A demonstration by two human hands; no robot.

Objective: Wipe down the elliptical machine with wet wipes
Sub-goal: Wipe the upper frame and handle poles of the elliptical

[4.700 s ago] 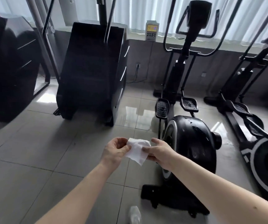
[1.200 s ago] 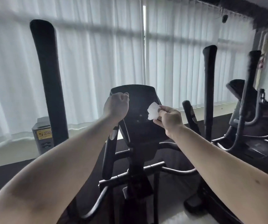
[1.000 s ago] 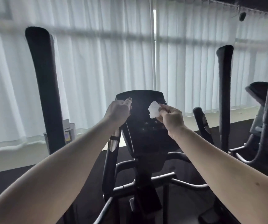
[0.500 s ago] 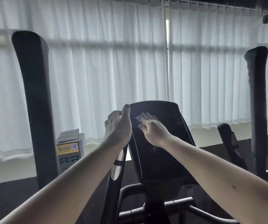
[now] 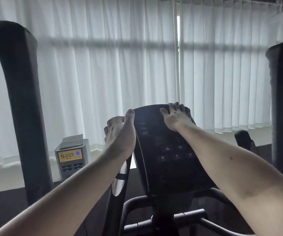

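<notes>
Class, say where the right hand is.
Head view, right of centre: the right hand presses the console at its top edge, near the left hand gripping a handle.

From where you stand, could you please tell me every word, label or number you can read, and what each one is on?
"5倍快充": yellow label on the grey box.
Smaller print and QR code on that label: too small to read.
Console: only faint button icons, no readable words or numbers.
</notes>
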